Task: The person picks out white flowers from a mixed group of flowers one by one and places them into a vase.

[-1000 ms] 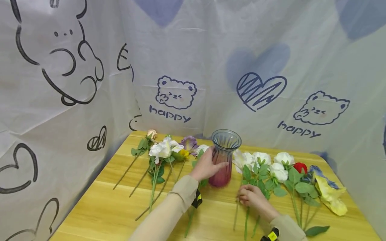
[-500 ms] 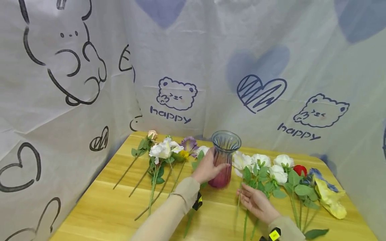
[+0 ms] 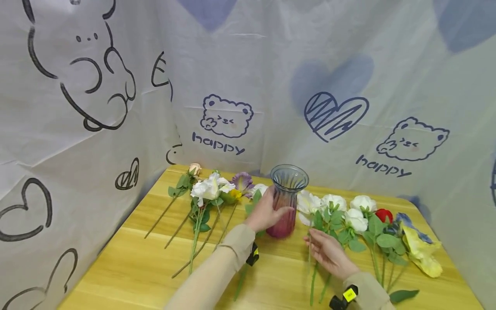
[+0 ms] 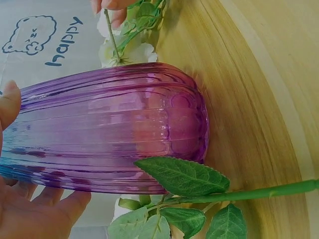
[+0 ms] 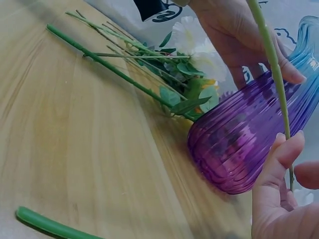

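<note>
My left hand [image 3: 265,215] grips the waist of a ribbed glass vase [image 3: 284,221], blue at the flared rim and purple-pink at the base. In the left wrist view the vase [image 4: 109,129] stands on the table, thumb on one side and fingers on the other. To its right, my right hand [image 3: 329,255] pinches a thin green stem [image 5: 273,59] between thumb and fingers. A white flower [image 3: 308,202] lies at that stem's far end, beside the vase. The left wrist view shows the right fingertips [image 4: 110,5] on the stem, near a white bloom [image 4: 122,55].
White roses [image 3: 356,219], a red rose [image 3: 383,215] and a yellow flower [image 3: 422,254] lie to the right. On the left lie a white flower [image 3: 211,189], a purple one [image 3: 242,183] and a peach rose [image 3: 195,168]. A printed cloth [image 3: 271,86] hangs behind the wooden table [image 3: 128,262].
My right hand has turned, its fingers less bunched, and moved slightly up; the stem's near end has swung and lifted. My left hand stays on the vase.
</note>
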Demonstrator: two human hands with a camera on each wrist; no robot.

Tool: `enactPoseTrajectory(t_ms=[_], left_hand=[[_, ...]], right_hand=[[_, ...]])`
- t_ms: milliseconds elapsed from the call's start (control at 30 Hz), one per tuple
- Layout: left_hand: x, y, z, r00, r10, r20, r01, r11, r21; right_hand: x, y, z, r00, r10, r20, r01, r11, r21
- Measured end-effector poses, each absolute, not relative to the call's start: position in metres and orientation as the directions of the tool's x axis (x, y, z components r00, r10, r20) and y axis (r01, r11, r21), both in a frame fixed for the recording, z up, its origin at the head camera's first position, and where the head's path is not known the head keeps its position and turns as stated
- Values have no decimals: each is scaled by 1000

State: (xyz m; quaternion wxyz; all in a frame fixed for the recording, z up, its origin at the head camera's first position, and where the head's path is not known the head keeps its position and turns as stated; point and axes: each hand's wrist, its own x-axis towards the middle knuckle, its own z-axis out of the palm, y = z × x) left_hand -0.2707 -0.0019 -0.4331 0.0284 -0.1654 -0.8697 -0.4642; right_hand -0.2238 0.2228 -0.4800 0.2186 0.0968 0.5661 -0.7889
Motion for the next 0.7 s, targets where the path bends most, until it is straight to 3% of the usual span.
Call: enactPoseTrajectory(t_ms=[400, 700], left_hand=[[-273, -3, -434, -941, 261, 216, 322, 493, 808], [-273, 2, -432, -935, 276, 224, 337, 489, 805]], right_hand=[[-220, 218, -457, -936, -155, -317, 337, -127, -933], [-222, 218, -426, -992, -29, -124, 121, 89, -989]])
